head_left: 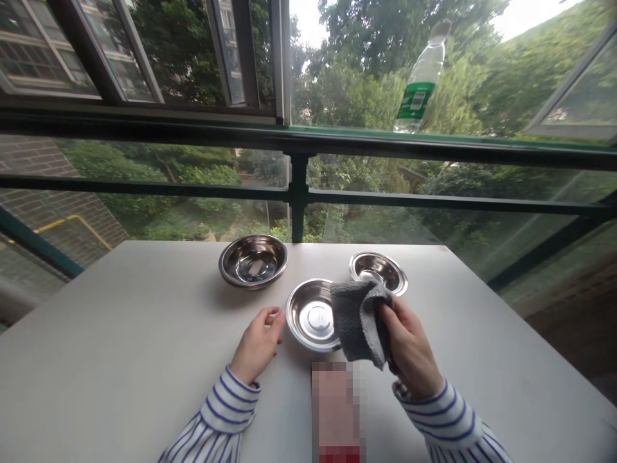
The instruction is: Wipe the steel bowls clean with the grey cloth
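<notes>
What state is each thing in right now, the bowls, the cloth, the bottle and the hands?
Left bowl: upright, uncovered
Middle bowl: upright, uncovered, partly behind the cloth
Right bowl: upright, uncovered
Cloth: crumpled, held
Bottle: upright, capped
Left hand: fingers curled, beside the middle bowl
Right hand: gripping the cloth

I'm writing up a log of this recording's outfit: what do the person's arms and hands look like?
Both arms wear long white sleeves with dark blue stripes, ending in striped cuffs around the wrists. The left hand and right hand are bare, with no gloves.
</notes>
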### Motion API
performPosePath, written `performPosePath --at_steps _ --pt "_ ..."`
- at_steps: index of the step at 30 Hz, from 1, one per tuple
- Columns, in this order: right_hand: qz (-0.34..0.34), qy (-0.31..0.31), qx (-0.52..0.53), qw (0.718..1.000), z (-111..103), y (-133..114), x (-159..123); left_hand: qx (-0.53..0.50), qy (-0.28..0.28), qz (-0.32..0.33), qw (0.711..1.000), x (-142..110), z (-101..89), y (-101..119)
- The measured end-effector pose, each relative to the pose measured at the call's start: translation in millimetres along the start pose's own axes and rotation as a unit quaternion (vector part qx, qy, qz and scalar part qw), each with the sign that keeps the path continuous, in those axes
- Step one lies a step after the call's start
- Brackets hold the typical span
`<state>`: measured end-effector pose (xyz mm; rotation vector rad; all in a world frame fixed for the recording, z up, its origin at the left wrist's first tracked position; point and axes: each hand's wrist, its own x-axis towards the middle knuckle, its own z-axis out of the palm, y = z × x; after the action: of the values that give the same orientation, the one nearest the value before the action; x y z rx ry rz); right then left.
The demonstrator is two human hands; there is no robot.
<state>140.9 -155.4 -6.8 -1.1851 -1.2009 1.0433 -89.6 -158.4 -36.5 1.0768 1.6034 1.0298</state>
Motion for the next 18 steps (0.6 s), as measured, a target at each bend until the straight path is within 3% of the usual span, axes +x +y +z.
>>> performPosePath --at_steps 3,7,9,11,15,18 --pt "-0.163 -0.008 -0.179 0.970 -2.9 -3.2 5.6 -0.025 -0.043 -0.024 0.998 3.1 9.6 0.1" --pt "-0.322 -0.153 -0.376 0.855 14.3 -3.0 6.2 -0.074 -0.095 -0.047 0.992 4.0 18.0 5.7" --pt "-0.332 -0.222 -0.445 0.801 27.2 2.3 0.3 -0.096 -0.112 -0.052 0.988 3.9 19.9 5.8" --pt "-0.308 -0.264 -0.486 0.774 37.9 9.7 -9.1 -0.131 -0.122 -0.055 0.982 3.2 20.9 4.2" --pt "-0.266 -0.281 -0.521 0.761 45.5 21.7 -27.0 -0.200 -0.102 -0.049 0.973 0.6 21.6 -0.3" --pt "-0.264 -0.267 -0.529 0.761 43.4 27.8 -30.5 -0.191 -0.084 -0.030 0.978 -0.3 21.1 -3.9"
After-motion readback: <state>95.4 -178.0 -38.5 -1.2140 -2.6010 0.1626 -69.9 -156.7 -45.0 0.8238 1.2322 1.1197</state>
